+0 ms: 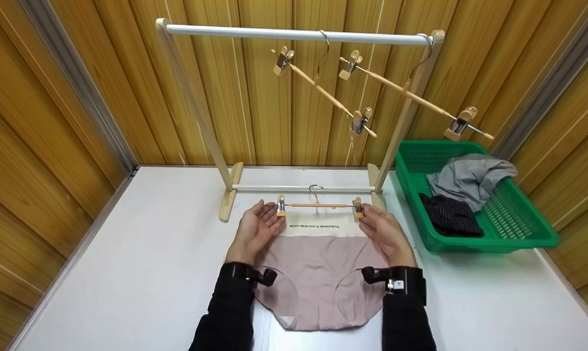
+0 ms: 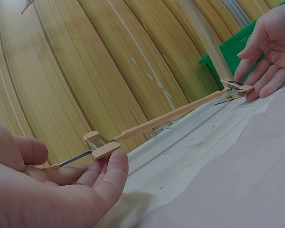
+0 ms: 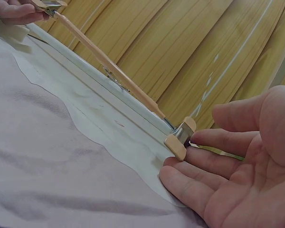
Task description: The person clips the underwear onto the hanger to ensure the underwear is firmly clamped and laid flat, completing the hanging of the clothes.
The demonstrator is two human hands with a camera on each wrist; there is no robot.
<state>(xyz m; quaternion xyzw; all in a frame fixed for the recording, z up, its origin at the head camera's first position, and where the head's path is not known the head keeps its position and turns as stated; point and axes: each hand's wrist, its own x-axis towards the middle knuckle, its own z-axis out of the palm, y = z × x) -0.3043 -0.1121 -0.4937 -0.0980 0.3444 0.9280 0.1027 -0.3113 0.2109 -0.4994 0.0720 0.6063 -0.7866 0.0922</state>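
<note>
A wooden clip hanger [image 1: 318,205] with a metal hook spans the space between both hands, over the top edge of pale pink underwear [image 1: 323,273]. The underwear lies spread on the white table, a cream band with printed lettering along its top. My left hand [image 1: 259,231] holds the hanger's left end, the rod tip by the thumb and a fingertip touching the left clip [image 2: 102,145]. My right hand [image 1: 386,231] has its fingers extended against the right clip [image 3: 180,138], thumb held apart. The hanger's right rod tip is hidden among those fingers.
Behind stands a rack with a white top rail [image 1: 255,32], two clip hangers hanging from it: one near the middle [image 1: 318,87], another at the right [image 1: 406,92]. At right, a green basket [image 1: 508,246] contains grey cloth [image 1: 471,178] and black striped cloth [image 1: 452,217].
</note>
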